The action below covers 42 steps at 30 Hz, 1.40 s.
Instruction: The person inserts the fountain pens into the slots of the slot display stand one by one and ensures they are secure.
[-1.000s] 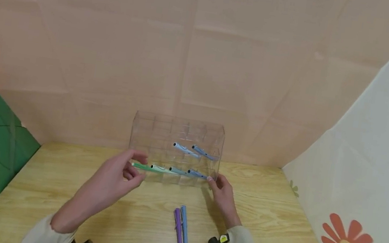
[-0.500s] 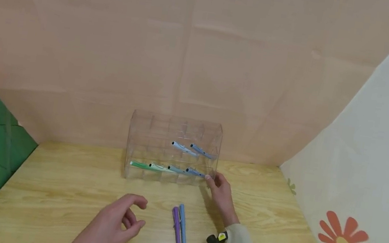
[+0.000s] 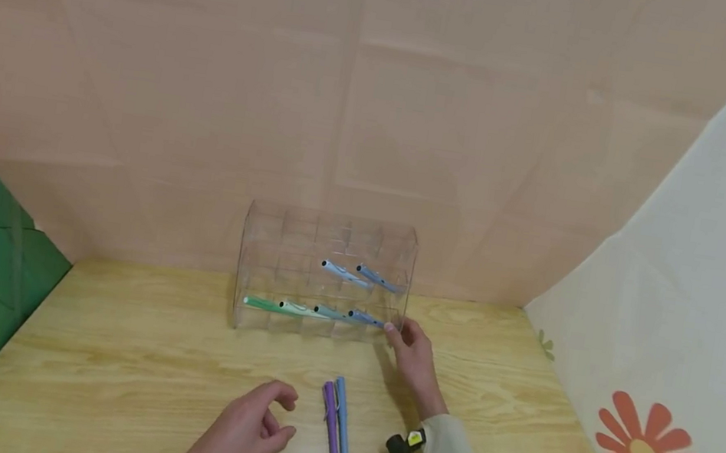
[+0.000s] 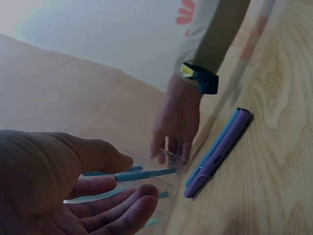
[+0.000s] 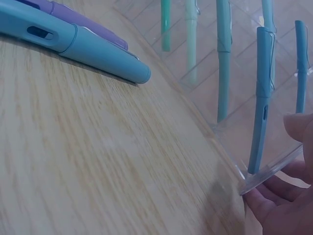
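Observation:
A clear plastic pen rack with square compartments stands on the table against the backdrop. My right hand grips its lower right corner between thumb and fingers. A green pen, a pale green pen, a teal pen and a blue pen lie along the bottom row. Higher up sit a light blue pen and another blue pen. My left hand hovers with loosely bent fingers, holding nothing. Just right of it, a purple pen and a blue pen lie side by side.
The wood-grain table meets a pinkish cloth backdrop behind the rack. At the right hangs a white cloth with a red flower print. A black wrist camera sits near the right sleeve.
My left hand has pulled back from the left end of the rack toward me, then shifted right, nearer the two loose pens. The right hand stays at the rack's corner.

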Tool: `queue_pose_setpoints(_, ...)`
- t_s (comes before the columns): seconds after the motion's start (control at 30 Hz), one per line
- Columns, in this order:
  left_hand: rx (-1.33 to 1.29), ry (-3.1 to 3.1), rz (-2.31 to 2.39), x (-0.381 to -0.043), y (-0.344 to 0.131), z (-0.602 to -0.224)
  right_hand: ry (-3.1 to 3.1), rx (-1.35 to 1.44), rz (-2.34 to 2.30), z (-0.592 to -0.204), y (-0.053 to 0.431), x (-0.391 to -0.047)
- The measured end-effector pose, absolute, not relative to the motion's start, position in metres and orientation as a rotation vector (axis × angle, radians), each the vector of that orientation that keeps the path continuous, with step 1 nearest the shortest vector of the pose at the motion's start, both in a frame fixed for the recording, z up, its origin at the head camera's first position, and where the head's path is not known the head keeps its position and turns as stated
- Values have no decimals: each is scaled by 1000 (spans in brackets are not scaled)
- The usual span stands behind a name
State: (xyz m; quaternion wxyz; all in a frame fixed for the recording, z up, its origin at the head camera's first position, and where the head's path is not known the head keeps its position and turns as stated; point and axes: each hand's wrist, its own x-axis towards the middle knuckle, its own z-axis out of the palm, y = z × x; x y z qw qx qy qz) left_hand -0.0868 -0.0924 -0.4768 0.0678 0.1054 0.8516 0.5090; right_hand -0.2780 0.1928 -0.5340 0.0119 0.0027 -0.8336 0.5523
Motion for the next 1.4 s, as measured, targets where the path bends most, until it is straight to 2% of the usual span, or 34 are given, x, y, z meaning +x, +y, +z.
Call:
queue_pose_setpoints(0.63, 211, 2614, 1308, -154, -43, -516, -2606, 9, 1700, -533, 193, -275)
queue_pose_setpoints(1.07, 214, 2621, 1135, -168, -30, -516, -2600, 21, 1730, -534, 192, -276)
queue_pose_setpoints(1.4, 335, 2756, 974, -157, -41, -511, -2589, 73, 1703, -529, 192, -273)
